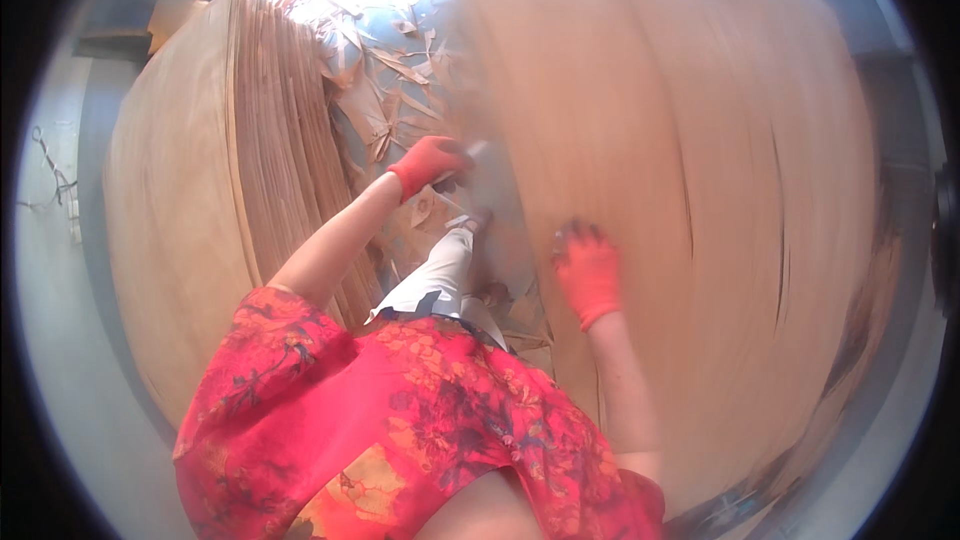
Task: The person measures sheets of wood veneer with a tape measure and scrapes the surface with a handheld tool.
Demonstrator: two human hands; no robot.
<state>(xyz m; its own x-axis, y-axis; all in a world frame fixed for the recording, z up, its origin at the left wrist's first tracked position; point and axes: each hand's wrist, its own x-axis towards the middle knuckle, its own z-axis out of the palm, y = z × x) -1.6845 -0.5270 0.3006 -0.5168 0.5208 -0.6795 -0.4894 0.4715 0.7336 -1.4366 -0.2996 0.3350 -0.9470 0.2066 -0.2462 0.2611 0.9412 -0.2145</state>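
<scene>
1. While the right hand (588,275) lies flat, fingers spread, on the blurred veneer sheet (680,190), press evenly.
2. Left hand (430,162) closes on the sheet's edge; slide gently towards the stack (200,200).

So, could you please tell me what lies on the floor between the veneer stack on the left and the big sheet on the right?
In the head view, torn veneer scraps litter the blue-grey floor between the stack and the sheet.

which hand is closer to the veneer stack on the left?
Left. The left hand reaches over scrap-strewn floor beside the stack; the right hand lies flat on the big sheet, farther away.
</scene>
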